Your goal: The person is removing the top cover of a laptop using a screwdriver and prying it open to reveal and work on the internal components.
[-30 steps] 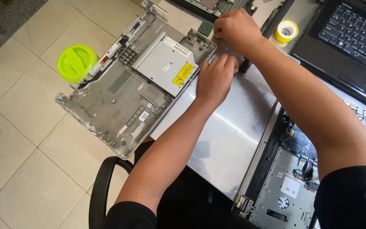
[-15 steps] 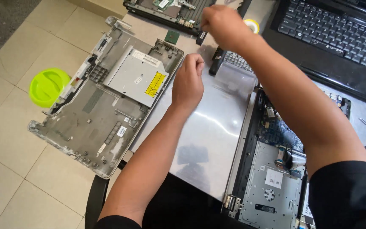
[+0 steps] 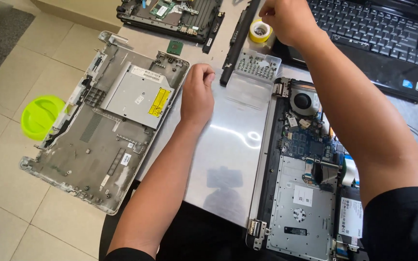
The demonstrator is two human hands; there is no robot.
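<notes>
- left hand (image 3: pixel 197 94) curled into a loose fist, resting on the silver laptop lid (image 3: pixel 228 145) near its upper left corner; fingers tucked under, so cannot tell whether anything is pinched inside
- right hand (image 3: pixel 286 19) raised at the top of the view, fingers bunched together and pointing down – cannot tell what, if anything, they hold; it hovers just above the clear plastic compartment box of small screws (image 3: pixel 257 65)
- that box sits on the far edge of the lid, its open clear flap lying on the lid itself; long black battery bar (image 3: pixel 238 41) just to its left, lying diagonally
- yellow tape roll (image 3: pixel 260 31) just beyond the box, close under the right hand
- grey plastic laptop bottom shell with a silver optical drive (image 3: pixel 102 130) left of the lid, overhanging the table edge (yellow sticker on the drive)
- opened laptop base with exposed board and fan (image 3: pixel 301 164) joined to the lid's right side by hinges – under the right forearm
- black laptop keyboard (image 3: pixel 368 34) upper right; lime green round lid (image 3: pixel 39 116) on the tile floor, far left
</notes>
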